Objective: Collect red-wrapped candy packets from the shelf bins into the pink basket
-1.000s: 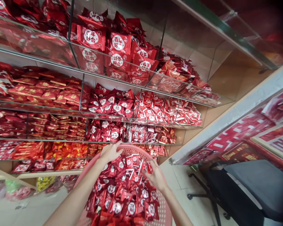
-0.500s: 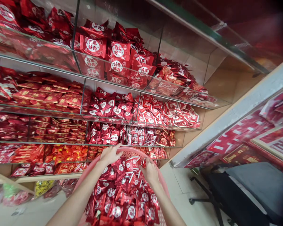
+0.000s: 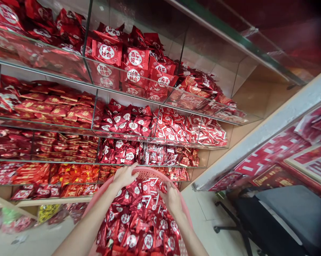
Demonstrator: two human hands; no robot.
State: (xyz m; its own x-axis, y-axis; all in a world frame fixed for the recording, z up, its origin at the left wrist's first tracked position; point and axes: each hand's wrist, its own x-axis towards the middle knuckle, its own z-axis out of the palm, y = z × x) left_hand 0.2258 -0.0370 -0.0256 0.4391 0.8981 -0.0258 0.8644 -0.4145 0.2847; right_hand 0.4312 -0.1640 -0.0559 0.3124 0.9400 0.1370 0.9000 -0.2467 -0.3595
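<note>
A round pink plastic basket (image 3: 185, 213) with a perforated wall is heaped with shiny red packets (image 3: 139, 225) bearing white printed ovals. My left hand (image 3: 125, 176) grips its far left rim, thumb on the inner side; its other fingers are partly hidden. Over the right part of the heap, my right hand (image 3: 171, 199) reaches inside the basket with thumb and fingers apart. Beside it lie red packets with white stripes (image 3: 150, 193). Whether its fingertips touch the packets or the rim is unclear.
Tiered glass-fronted shelves (image 3: 69, 124) of red packets rise just beyond the basket. A dark office chair (image 3: 280, 213) stands at the right, near a pale post (image 3: 262, 131) and red printed goods (image 3: 272, 153). Plastic-wrapped bundles (image 3: 50, 213) lie beneath the shelves at left.
My right hand has shifted slightly, its fingers a little lower over the heap. My left hand stays at the rim. The view has moved only slightly.
</note>
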